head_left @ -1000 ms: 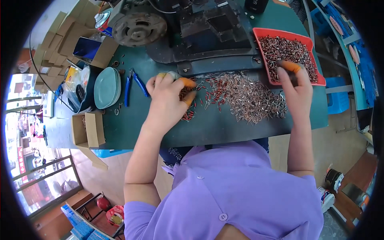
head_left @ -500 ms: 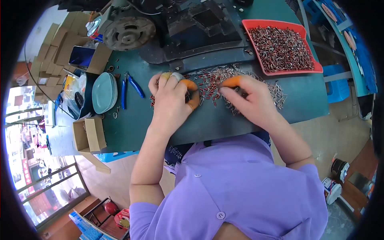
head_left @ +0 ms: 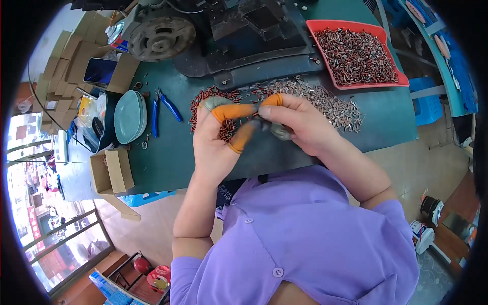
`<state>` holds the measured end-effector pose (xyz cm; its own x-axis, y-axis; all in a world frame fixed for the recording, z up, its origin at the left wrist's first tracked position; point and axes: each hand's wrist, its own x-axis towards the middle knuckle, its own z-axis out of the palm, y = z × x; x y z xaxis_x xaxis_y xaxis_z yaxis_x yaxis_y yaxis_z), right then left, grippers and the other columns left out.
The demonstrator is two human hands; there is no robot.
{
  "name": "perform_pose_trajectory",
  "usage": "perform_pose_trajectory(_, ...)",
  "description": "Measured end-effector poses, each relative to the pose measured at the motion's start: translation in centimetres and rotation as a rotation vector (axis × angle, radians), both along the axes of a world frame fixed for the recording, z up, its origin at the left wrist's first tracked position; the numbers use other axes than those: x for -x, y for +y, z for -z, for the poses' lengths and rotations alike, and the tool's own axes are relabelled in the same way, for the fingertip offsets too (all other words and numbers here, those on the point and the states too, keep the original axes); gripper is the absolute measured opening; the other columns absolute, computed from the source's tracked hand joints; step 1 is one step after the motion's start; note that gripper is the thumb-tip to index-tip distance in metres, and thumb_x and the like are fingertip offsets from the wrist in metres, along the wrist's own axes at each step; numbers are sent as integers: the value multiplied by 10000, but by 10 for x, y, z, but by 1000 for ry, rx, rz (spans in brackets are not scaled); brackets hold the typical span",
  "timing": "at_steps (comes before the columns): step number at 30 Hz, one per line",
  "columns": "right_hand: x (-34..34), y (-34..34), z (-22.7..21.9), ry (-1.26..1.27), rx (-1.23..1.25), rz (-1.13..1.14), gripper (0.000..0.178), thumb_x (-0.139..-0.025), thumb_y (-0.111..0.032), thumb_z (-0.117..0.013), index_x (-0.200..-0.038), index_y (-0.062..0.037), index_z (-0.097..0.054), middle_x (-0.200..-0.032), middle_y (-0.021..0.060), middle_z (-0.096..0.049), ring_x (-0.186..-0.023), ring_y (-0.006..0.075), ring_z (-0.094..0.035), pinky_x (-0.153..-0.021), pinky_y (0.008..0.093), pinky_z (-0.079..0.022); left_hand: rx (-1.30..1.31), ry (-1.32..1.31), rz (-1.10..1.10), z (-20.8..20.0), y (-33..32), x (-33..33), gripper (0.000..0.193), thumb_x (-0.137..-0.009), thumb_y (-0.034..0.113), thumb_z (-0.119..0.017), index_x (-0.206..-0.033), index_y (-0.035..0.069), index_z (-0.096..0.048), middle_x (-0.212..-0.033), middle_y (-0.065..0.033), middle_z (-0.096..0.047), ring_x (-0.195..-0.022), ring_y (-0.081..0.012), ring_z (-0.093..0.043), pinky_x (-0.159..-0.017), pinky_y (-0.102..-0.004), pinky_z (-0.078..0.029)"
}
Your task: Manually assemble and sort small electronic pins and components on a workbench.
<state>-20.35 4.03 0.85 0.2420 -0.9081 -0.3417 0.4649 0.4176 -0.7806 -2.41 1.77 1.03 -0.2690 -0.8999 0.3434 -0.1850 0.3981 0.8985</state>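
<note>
From my remote seat, the head view takes in a green worktop (head_left: 284, 147) spread across the frame, with a dark machine (head_left: 254, 30) and its round metal wheel (head_left: 161, 36) along the far edge. A red tray (head_left: 401, 76) heaped with small metal parts sits at the far right. Stacked cardboard boxes (head_left: 76, 61) line the left, and one open box (head_left: 113, 170) rests at the near left corner. A pale green dish (head_left: 129, 116) lies beside blue-handled pliers (head_left: 165, 105). A loose pile of small parts (head_left: 325, 101) is strewn over the middle of the worktop, a reddish cluster (head_left: 213, 96) at its left end.

Above that pile I see both hands brought together, fingertips meeting. The left hand (head_left: 221, 140) wears orange finger cots on thumb and forefinger, a grey one on another finger. The right hand (head_left: 295, 124) carries an orange cot on one fingertip. Both are pinched on a small dark part (head_left: 258, 122) held between them, just over the near edge of the pile; I cannot make out its shape. The purple shirt (head_left: 300, 239) fills the lower frame.
</note>
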Motion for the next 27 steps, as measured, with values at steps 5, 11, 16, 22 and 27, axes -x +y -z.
perform_pose_trajectory(5,6,0,-2,428,396,-135,156,-899,-220,-662,-902,-64,-649,-804,-7,-621,-634,81,-554,-543,235,-427,-13,-16,-14,4,6,-16,225,-703,-12,-776,-900,57,-691,-891,-14,-580,-893,-178,-526,-801,-271,-417)
perform_pose_trajectory(11,15,-17,12,1402,1120,-240,142,-783,-196,-703,-855,-91,-642,-862,67,-571,-797,265,-600,-651,384,-506,-85,37,-104,9,10,-25,205,-707,-6,-782,-872,55,-677,-888,-12,-576,-888,-170,-519,-806,-272,-419)
perform_pose_trajectory(16,5,-21,17,1477,1198,-306,163,-776,-212,-707,-836,-81,-631,-861,65,-562,-832,256,-591,-665,386,-511,-53,21,-121,13,12,-27,203,-709,-4,-782,-865,56,-668,-884,-11,-576,-887,-168,-517,-799,-270,-419)
perform_pose_trajectory(22,11,-2,10,1404,1085,-385,187,-764,-212,-727,-829,-70,-624,-840,76,-559,-796,268,-601,-651,373,-507,-87,52,-129,15,18,-32,200,-707,-6,-782,-853,62,-665,-873,-11,-577,-879,-164,-515,-786,-266,-417)
perform_pose_trajectory(27,28,15,4,1335,905,-287,189,-748,-187,-755,-838,-78,-629,-836,75,-556,-785,266,-602,-644,370,-496,-83,30,-132,15,20,-36,193,-706,3,-782,-847,68,-669,-858,-9,-584,-868,-161,-517,-785,-268,-413)
